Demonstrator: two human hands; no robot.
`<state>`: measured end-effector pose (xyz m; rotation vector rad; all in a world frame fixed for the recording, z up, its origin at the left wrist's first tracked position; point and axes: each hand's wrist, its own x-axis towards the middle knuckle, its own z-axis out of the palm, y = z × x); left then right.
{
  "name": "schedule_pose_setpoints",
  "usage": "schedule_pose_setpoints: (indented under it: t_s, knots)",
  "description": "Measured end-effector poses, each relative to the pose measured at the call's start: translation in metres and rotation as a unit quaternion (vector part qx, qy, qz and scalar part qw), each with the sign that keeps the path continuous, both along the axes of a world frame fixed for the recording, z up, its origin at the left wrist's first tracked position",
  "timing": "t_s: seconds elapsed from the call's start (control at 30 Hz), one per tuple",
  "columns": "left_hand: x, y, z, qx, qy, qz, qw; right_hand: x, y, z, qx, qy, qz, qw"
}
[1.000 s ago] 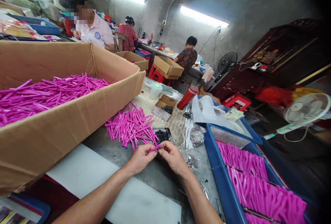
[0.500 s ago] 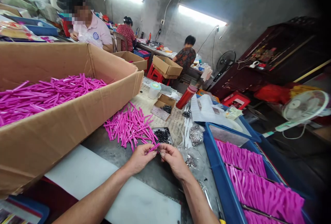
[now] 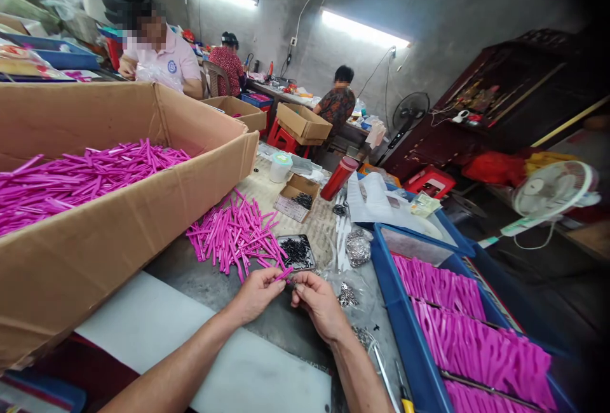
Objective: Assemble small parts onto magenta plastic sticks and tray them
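Observation:
My left hand (image 3: 257, 292) pinches one end of a pink plastic stick (image 3: 284, 273) just above the table. My right hand (image 3: 318, 302) is closed at the stick's other end, its fingertips pressed together on something too small to name. A loose pile of the same pink sticks (image 3: 233, 235) lies just beyond my hands. Next to the pile sits a small tray of black parts (image 3: 296, 251).
A big cardboard box (image 3: 95, 241) full of pink sticks stands at left. A blue bin (image 3: 395, 311) with rows of pink sticks is at right. Behind are a small carton (image 3: 295, 200), a red flask (image 3: 337, 179), a white tub (image 3: 280, 166), fans and three seated people.
Both hands stay together on the pink stick with small finger shifts. The view has drifted slightly, so everything sits a little lower and further left.

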<state>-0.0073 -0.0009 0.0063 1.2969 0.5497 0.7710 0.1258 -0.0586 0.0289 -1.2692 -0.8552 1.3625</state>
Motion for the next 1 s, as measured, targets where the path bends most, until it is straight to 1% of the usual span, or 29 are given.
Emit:
schedule_pose_setpoints:
  t_s: [0.13, 0.23, 0.33, 0.43, 0.5, 0.53, 0.57, 0.63, 0.7, 0.77, 0.83, 0.9, 1.0]
  knots:
    - [0.000, -0.001, 0.001, 0.006, 0.008, -0.016, 1.000, -0.002, 0.000, 0.001, 0.021, 0.019, -0.029, 0.999]
    - [0.000, -0.002, 0.002, 0.030, 0.029, -0.004, 0.999, -0.002, 0.001, 0.001, 0.034, 0.017, -0.061, 0.997]
    - [-0.001, -0.003, 0.002, 0.046, 0.064, 0.012, 0.997, -0.003, 0.002, 0.000, 0.049, -0.010, -0.084, 0.995]
    - [-0.001, -0.003, 0.000, 0.021, 0.086, 0.005, 0.996, -0.004, 0.002, -0.004, 0.063, -0.036, -0.097, 0.993]
    - [-0.002, -0.002, 0.000, 0.002, 0.083, -0.003, 0.997, -0.005, 0.002, -0.007, 0.069, -0.047, -0.101, 0.991]
    - [-0.003, -0.001, 0.001, 0.005, 0.078, 0.001, 0.997, -0.005, 0.001, -0.008, 0.070, -0.048, -0.102, 0.991]
    - [-0.003, 0.000, 0.003, 0.015, 0.070, 0.015, 0.997, -0.006, 0.000, -0.010, 0.069, -0.046, -0.101, 0.991]
    - [-0.005, 0.001, 0.008, 0.041, 0.051, 0.065, 0.996, -0.008, -0.003, -0.012, 0.062, -0.036, -0.100, 0.992]
    - [-0.007, 0.002, 0.014, 0.042, 0.033, 0.108, 0.993, -0.010, -0.007, -0.014, 0.052, -0.020, -0.099, 0.993]
    - [-0.007, 0.002, 0.017, 0.020, 0.020, 0.126, 0.992, -0.012, -0.010, -0.015, 0.044, -0.005, -0.097, 0.994]
    - [-0.007, 0.001, 0.017, -0.013, 0.009, 0.135, 0.991, -0.014, -0.013, -0.016, 0.040, 0.001, -0.091, 0.995]
    - [-0.007, 0.001, 0.014, -0.066, -0.007, 0.139, 0.988, -0.017, -0.014, -0.017, 0.038, 0.005, -0.083, 0.996]
    - [-0.006, 0.000, 0.008, -0.137, -0.034, 0.126, 0.982, -0.021, -0.016, -0.018, 0.043, 0.008, -0.075, 0.996]
